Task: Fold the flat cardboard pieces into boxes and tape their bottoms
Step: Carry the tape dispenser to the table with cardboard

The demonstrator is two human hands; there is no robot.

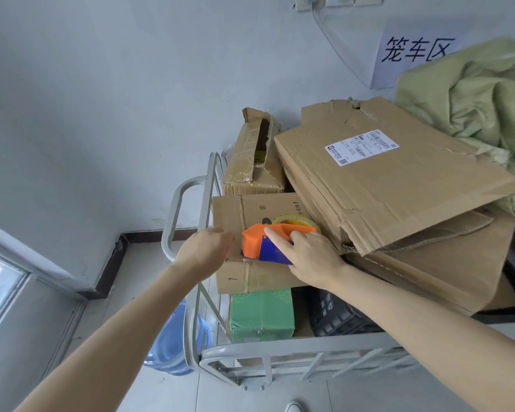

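A brown cardboard box (259, 212) lies on top of a loaded grey metal cart (191, 263). An orange and blue tape dispenser (257, 242) with a roll of clear tape (298, 220) rests on the box. My right hand (312, 257) grips the dispenser, with the index finger stretched along its top. My left hand (204, 248) presses on the box's left edge beside the dispenser's nose. Flat cardboard pieces (393, 185) are stacked to the right, partly over the box.
A torn, taped box (250, 162) stands behind. Below are a green box (262, 316) and a black crate (336, 316). A green sack (473, 93) lies at the right. A blue water bottle (173, 346) stands on the floor left of the cart.
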